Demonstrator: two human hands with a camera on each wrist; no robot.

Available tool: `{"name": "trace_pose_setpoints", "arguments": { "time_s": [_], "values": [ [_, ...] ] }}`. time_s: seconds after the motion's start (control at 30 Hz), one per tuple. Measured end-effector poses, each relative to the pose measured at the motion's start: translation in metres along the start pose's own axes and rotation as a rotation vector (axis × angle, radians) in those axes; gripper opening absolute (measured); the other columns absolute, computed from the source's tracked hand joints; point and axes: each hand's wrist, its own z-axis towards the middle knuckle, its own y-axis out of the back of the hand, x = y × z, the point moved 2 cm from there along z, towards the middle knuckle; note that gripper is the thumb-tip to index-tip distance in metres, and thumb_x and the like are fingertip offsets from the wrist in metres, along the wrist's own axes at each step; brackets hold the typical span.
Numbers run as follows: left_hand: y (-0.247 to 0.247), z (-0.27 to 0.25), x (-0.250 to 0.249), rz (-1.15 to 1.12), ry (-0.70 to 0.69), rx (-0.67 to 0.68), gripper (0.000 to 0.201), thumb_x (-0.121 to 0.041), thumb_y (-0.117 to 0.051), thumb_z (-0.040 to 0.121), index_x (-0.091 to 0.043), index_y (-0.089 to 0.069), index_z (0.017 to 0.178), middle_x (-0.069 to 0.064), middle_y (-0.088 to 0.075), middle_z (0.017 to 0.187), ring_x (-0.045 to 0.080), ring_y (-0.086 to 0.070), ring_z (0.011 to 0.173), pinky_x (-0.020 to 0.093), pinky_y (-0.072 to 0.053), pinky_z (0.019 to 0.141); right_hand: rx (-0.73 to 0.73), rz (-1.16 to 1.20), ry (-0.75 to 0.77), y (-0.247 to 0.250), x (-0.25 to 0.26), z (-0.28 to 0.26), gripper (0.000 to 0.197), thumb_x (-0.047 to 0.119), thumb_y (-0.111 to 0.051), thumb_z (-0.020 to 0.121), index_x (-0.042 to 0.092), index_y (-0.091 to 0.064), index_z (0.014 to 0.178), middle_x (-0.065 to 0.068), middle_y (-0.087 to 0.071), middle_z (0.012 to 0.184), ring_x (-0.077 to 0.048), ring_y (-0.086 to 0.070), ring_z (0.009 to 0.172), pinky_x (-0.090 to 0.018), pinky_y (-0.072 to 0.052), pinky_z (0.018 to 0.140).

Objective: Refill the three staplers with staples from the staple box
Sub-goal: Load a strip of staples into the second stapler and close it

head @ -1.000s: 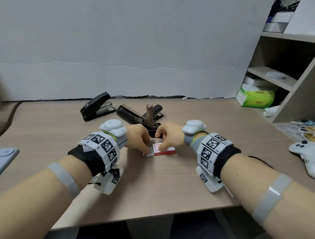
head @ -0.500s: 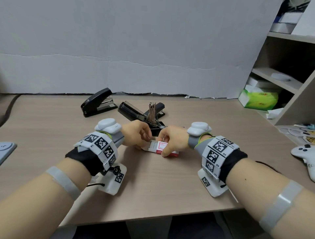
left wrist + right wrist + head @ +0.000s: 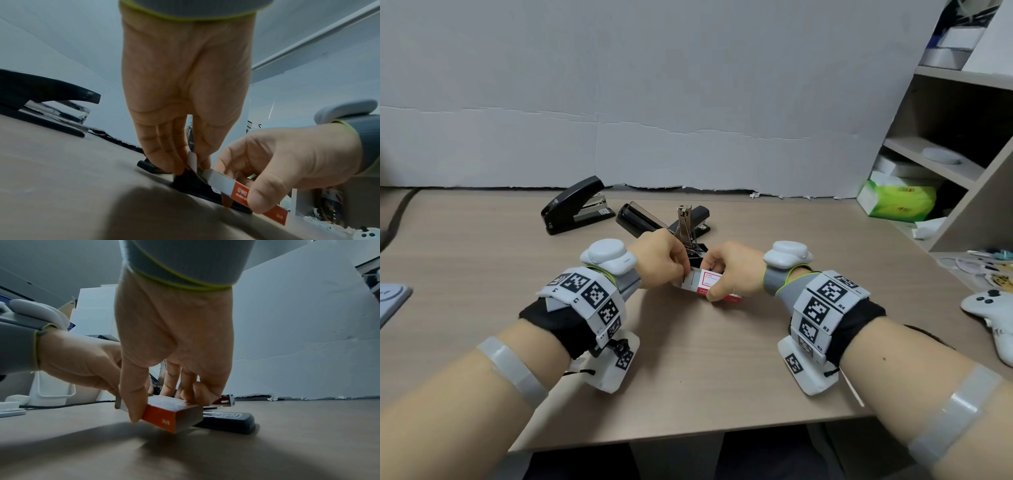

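The red and white staple box (image 3: 709,281) (image 3: 170,412) sits lifted off the desk at mid-table. My right hand (image 3: 726,270) (image 3: 164,395) grips its red end between thumb and fingers. My left hand (image 3: 664,262) (image 3: 185,155) pinches the white flap (image 3: 192,160) at the box's open end. Just behind the hands stands an opened black stapler (image 3: 683,226) with its metal magazine raised. A second black stapler (image 3: 700,219) lies behind it and a closed third one (image 3: 577,205) (image 3: 47,104) rests at the back left. What the box holds is hidden.
A white game controller (image 3: 993,315) lies at the desk's right edge. Shelves on the right hold a green tissue pack (image 3: 897,200). A grey device (image 3: 393,301) sits at the left edge. A white board wall runs along the back of the desk (image 3: 688,377).
The box has come up off the desk, tilted, and both hands have shifted slightly toward the opened stapler. The left fingers have moved onto the box's end flap.
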Motion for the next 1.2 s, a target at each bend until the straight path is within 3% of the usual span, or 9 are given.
{"name": "trace_pose_setpoints", "arguments": {
  "time_s": [0.17, 0.33, 0.5, 0.67, 0.83, 1.0, 1.1, 1.2],
  "values": [
    [0.001, -0.002, -0.005, 0.038, 0.012, -0.026, 0.015, -0.018, -0.063, 0.077, -0.021, -0.078, 0.082, -0.001, -0.073, 0.081, 0.016, -0.066, 0.082, 0.029, -0.056, 0.073, -0.022, -0.014, -0.004, 0.002, 0.002, -0.004, 0.036, 0.019, -0.081, 0.065, 0.025, -0.060, 0.093, -0.003, -0.070, 0.096, -0.020, -0.061, 0.073, -0.028, -0.049, 0.062],
    [0.001, -0.001, -0.006, 0.089, 0.015, -0.047, 0.011, -0.023, -0.069, 0.077, -0.017, -0.077, 0.081, 0.003, -0.074, 0.082, 0.018, -0.065, 0.077, 0.026, -0.050, 0.066, -0.049, -0.038, -0.006, 0.004, 0.006, -0.005, 0.036, 0.018, -0.082, 0.065, 0.020, -0.064, 0.096, -0.005, -0.072, 0.097, -0.021, -0.062, 0.076, -0.032, -0.052, 0.066],
    [0.000, -0.001, -0.001, 0.077, 0.023, -0.022, 0.007, -0.021, -0.073, 0.073, -0.021, -0.076, 0.079, -0.002, -0.072, 0.082, 0.016, -0.066, 0.081, 0.024, -0.052, 0.070, -0.059, -0.051, -0.014, 0.005, 0.010, -0.007, 0.034, 0.018, -0.082, 0.065, 0.023, -0.061, 0.092, -0.005, -0.071, 0.097, -0.022, -0.063, 0.076, -0.033, -0.053, 0.067],
    [-0.004, 0.003, 0.002, 0.055, 0.073, -0.055, 0.009, -0.022, -0.074, 0.074, -0.020, -0.078, 0.081, 0.001, -0.074, 0.083, 0.016, -0.065, 0.076, 0.021, -0.044, 0.063, -0.085, -0.081, -0.054, 0.004, 0.012, -0.007, 0.036, 0.021, -0.082, 0.064, 0.022, -0.063, 0.094, -0.002, -0.070, 0.094, -0.020, -0.062, 0.074, -0.029, -0.049, 0.064],
    [-0.007, 0.007, 0.002, -0.052, 0.176, -0.115, 0.018, -0.029, -0.076, 0.071, -0.011, -0.078, 0.075, 0.003, -0.066, 0.064, 0.015, -0.053, 0.059, 0.023, -0.038, 0.051, -0.110, -0.076, -0.082, 0.006, 0.015, -0.008, 0.037, 0.023, -0.081, 0.065, 0.019, -0.066, 0.099, -0.003, -0.070, 0.092, -0.021, -0.061, 0.073, -0.027, -0.048, 0.062],
    [-0.012, 0.011, 0.003, -0.097, 0.231, -0.107, 0.029, -0.033, -0.080, 0.066, -0.006, -0.076, 0.077, -0.002, -0.057, 0.053, 0.014, -0.043, 0.049, 0.025, -0.035, 0.050, -0.112, -0.086, -0.075, 0.006, 0.018, -0.008, 0.032, 0.022, -0.080, 0.065, 0.019, -0.068, 0.095, -0.005, -0.073, 0.091, -0.024, -0.070, 0.080, -0.032, -0.055, 0.066],
    [-0.013, 0.010, 0.006, -0.130, 0.268, -0.091, 0.032, -0.032, -0.081, 0.069, -0.004, -0.076, 0.083, 0.000, -0.060, 0.060, 0.014, -0.047, 0.054, 0.025, -0.038, 0.052, -0.111, -0.086, -0.075, 0.006, 0.017, -0.009, 0.033, 0.022, -0.080, 0.065, 0.021, -0.067, 0.095, -0.004, -0.073, 0.091, -0.023, -0.070, 0.080, -0.032, -0.056, 0.067],
    [-0.013, 0.008, 0.008, -0.190, 0.281, -0.057, 0.031, -0.029, -0.080, 0.074, -0.001, -0.076, 0.087, 0.003, -0.061, 0.066, 0.012, -0.047, 0.056, 0.018, -0.037, 0.047, -0.097, -0.094, -0.070, 0.006, 0.018, -0.009, 0.032, 0.024, -0.081, 0.064, 0.022, -0.065, 0.092, -0.003, -0.073, 0.091, -0.021, -0.066, 0.076, -0.030, -0.054, 0.067]
  ]
}}
